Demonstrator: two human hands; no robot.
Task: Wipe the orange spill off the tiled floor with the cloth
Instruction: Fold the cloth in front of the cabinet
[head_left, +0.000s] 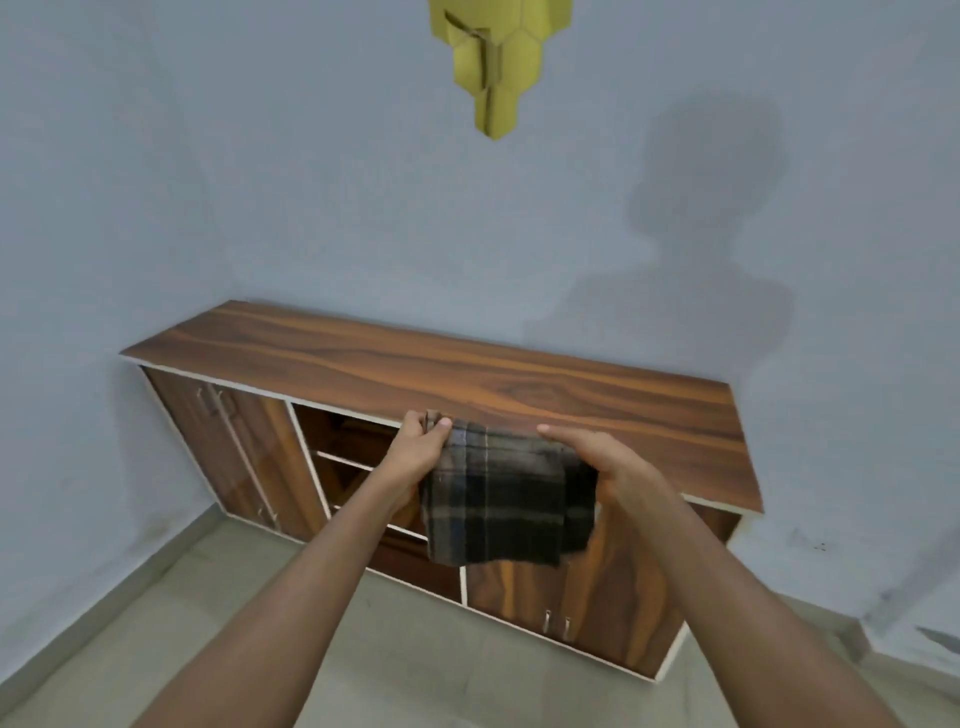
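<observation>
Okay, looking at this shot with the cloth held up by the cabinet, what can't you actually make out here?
Head view only:
- Orange spill: none in frame on the visible floor.
- Cloth: hides the middle of the cabinet front.
- Right hand: fingers behind the cloth.
- Left hand: pinches the corner.
- Yellow wall decoration: cut off at top.

We've got a dark plaid cloth (506, 506), grey-brown checks, hanging loosely folded in mid-air by the worktop's (426, 364) front edge.
</observation>
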